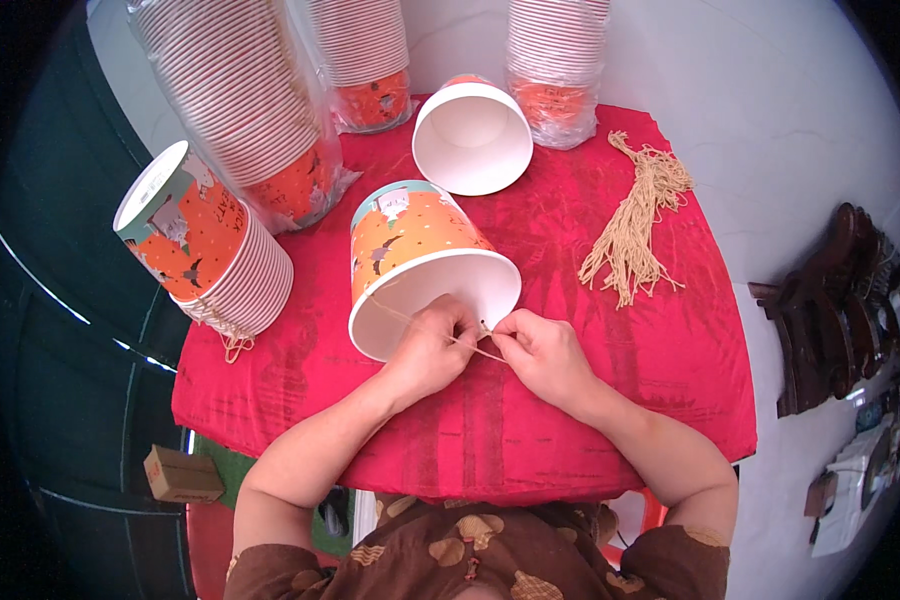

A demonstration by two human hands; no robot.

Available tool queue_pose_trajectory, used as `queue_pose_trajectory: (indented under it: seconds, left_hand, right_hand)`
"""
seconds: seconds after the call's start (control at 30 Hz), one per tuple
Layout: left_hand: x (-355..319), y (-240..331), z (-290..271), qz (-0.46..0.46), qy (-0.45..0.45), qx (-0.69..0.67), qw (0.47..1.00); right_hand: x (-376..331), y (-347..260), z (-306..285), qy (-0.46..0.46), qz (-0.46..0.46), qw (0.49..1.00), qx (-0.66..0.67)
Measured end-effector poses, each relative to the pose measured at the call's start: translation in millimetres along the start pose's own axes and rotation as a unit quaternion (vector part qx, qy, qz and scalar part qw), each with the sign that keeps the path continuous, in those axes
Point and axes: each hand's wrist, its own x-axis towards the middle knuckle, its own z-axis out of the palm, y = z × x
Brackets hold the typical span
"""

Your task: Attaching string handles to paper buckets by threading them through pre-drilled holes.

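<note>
An orange paper bucket (420,238) with a printed pattern and a green band lies tilted on the table, its white mouth toward me. At the lower right of its rim, near a small dark hole, my hands work a thin beige string (482,351). My left hand (432,345) reaches partly into the mouth, its fingers pinched on the string. My right hand (545,355) is just outside the rim, thumb and forefinger pinching the string too. Another stretch of string crosses the rim at the left of the mouth. The fingertips of my left hand are partly hidden.
On the red-clothed table (660,390) a bundle of beige strings (638,220) lies at the right. Behind is another white-mouthed bucket (473,140). Tall wrapped bucket stacks (240,100) stand at the back. A stack of buckets (205,240) leans at the left, string hanging from it.
</note>
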Motion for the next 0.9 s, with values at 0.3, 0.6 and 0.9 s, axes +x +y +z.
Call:
queue_pose_trajectory:
  seconds: [0.3,0.6,0.9]
  left_hand:
    - [-0.5,0.2,2.0,0.025,0.039,0.041,0.998]
    - [0.8,-0.3,4.5,0.039,0.067,0.075,0.994]
    - [2.6,2.3,6.4,0.035,0.052,0.079,0.995]
  right_hand:
    - [-4.3,3.6,0.0,-0.008,-0.02,1.0,-0.013]
    - [-4.9,3.6,1.1,-0.007,-0.034,0.998,-0.051]
    - [-5.4,5.0,-3.3,-0.029,-0.041,0.996,-0.076]
